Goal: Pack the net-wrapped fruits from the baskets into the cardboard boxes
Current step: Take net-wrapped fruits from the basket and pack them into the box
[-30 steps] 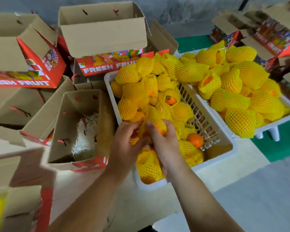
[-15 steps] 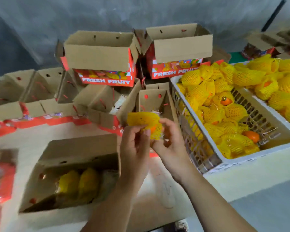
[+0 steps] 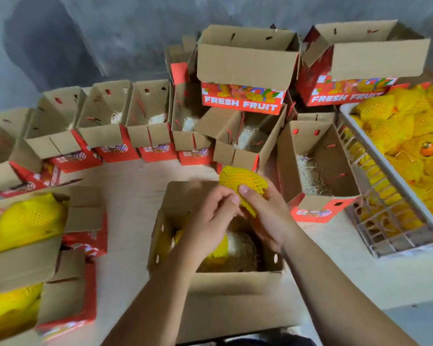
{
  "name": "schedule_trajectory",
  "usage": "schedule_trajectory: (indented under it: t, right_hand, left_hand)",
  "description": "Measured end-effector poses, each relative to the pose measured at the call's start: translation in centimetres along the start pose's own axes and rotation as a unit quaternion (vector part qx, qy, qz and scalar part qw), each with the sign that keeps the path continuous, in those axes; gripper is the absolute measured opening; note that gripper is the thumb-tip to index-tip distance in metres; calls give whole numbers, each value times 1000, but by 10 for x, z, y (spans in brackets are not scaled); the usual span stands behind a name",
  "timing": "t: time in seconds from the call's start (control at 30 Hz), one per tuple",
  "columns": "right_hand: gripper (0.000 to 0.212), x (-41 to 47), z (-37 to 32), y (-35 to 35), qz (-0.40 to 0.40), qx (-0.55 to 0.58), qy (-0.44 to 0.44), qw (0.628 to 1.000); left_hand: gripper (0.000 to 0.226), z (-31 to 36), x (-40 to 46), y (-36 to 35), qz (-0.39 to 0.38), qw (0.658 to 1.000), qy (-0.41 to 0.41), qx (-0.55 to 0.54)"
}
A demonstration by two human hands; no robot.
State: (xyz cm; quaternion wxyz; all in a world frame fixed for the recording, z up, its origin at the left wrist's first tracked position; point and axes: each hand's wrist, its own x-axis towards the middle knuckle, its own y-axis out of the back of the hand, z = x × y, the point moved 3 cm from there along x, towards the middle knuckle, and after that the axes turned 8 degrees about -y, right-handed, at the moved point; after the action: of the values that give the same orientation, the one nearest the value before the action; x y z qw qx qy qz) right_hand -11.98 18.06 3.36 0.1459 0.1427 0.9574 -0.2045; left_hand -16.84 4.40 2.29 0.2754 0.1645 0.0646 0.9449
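- Two bare hands, the left hand (image 3: 214, 213) and the right hand (image 3: 268, 216), both gripping one net-wrapped fruit (image 3: 243, 183).
- One white slatted basket (image 3: 385, 196) at right, heaped with netted fruits too many and too blurred to count; one bare orange fruit (image 3: 429, 149) shows among them.
- Two tall boxes printed "FRESH FRUIT" at the back: one box (image 3: 245, 71) at centre, a second box (image 3: 360, 63) to its right.
- At least six open boxes with straw lining (image 3: 310, 171) in the middle row; the row's left end is blurred.
- One open box (image 3: 225, 275) under the hands, holding netted fruit and straw.
- Two filled boxes (image 3: 23, 221) at left.
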Motion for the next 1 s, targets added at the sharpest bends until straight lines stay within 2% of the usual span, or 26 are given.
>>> schedule_trajectory:
  t: [0.07, 0.13, 0.17, 0.2, 0.27, 0.3, 0.33, 0.37, 0.43, 0.5, 0.57, 0.63, 0.67, 0.73, 0.83, 1.0]
  right_hand:
    - [44, -3, -4, 7, 59, -228, 37, 971]
    - [56, -6, -7, 12, -6, -407, 10, 913]
    - [60, -6, -4, 10, -59, -494, -38, 866]
    - [61, -3, 2, 7, -105, -587, -96, 797]
    - [50, 10, 22, -3, -167, -746, -196, 614]
    - [44, 19, 35, -10, -170, -801, -210, 535]
    - [40, 27, 47, -18, -151, -832, -200, 495]
    - [39, 36, 57, -24, -120, -845, -184, 487]
    - [39, 47, 70, -24, -71, -846, -147, 507]
    - [37, 44, 68, -14, -46, -817, -111, 563]
    - [42, 25, 51, 5, -8, -742, -60, 667]
    - [42, -5, 25, 30, 53, -632, 42, 772]
    - [38, -20, 12, 44, 87, -580, 77, 806]
    - [32, -38, -6, 75, 145, -515, 114, 837]
    - [30, -45, -26, 120, 198, -450, 123, 862]
    - [36, -56, -66, 213, 263, -392, 133, 872]
  left_hand:
    - [19, -17, -12, 26, 22, 999, 46, 2]
    - [22, -44, -27, 48, 23, 990, 131, 36]
    - [22, -60, -34, 53, -17, 980, 185, 64]
    - [23, -74, -41, 52, -85, 963, 235, 96]
    - [20, -93, -48, 39, -222, 919, 283, 164]
    - [21, -98, -50, 31, -261, 902, 287, 190]
    - [23, -102, -50, 23, -278, 893, 289, 204]
    - [23, -105, -49, 17, -279, 889, 294, 212]
    - [21, -106, -48, 11, -271, 886, 299, 229]
    - [19, -102, -44, 8, -263, 887, 299, 235]
    - [18, -88, -37, 3, -253, 898, 278, 229]
    - [19, -66, -24, -12, -229, 920, 242, 205]
    - [19, -54, -16, -24, -212, 934, 222, 183]
    - [16, -31, 2, -57, -178, 959, 177, 132]
    - [14, -4, 30, -123, -143, 982, 113, 47]
    - [16, 26, 72, -246, -136, 988, 67, 12]
